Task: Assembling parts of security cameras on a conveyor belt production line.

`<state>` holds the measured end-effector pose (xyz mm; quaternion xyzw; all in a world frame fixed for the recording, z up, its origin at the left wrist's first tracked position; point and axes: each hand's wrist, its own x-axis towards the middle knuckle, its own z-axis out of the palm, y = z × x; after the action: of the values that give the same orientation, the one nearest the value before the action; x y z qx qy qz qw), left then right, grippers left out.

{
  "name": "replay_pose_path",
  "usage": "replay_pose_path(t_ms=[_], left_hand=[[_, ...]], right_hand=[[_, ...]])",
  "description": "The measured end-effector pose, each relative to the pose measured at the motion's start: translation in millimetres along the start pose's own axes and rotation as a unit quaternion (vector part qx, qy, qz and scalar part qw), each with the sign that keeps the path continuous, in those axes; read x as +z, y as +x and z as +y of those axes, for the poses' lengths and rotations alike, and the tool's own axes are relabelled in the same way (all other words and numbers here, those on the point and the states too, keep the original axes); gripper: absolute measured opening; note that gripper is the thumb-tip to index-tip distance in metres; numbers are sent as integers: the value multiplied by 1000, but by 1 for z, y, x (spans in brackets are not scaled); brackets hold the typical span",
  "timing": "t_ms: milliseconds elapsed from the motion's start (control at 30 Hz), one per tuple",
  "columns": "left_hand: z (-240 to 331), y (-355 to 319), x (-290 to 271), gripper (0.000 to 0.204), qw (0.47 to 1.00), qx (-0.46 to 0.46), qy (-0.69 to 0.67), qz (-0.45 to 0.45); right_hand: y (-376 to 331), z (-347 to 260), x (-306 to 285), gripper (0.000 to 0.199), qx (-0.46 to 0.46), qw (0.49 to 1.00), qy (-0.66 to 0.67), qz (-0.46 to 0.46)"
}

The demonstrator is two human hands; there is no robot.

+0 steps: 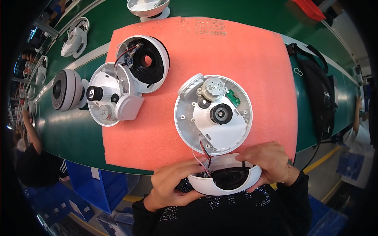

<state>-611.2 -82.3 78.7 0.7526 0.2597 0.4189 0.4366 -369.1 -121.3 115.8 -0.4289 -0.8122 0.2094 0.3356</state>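
My left hand (173, 185) and right hand (265, 161) both grip the white dome cover (224, 181). Its wires (204, 151) run to the round white base (214, 114) on the pink foam mat (252, 55).

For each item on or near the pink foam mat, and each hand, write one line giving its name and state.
Round white base: open, flat on mat, motor exposed.
White dome cover: off, wired to base, held.
Left hand: gripping cover.
Right hand: gripping cover.
Second opened unit: halves apart, lying on mat edge.
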Motion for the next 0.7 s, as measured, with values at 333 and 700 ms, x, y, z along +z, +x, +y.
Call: replay_pose_path(t_ms=[333,700], left_hand=[[5,-9,-3,43,999,5,11,45],[-2,-17,1,48,983,-66,-148,81]], right_hand=[[11,-10,-7,66,-14,998,31,-55],[-5,-12,0,59,132,973,172,-75]])
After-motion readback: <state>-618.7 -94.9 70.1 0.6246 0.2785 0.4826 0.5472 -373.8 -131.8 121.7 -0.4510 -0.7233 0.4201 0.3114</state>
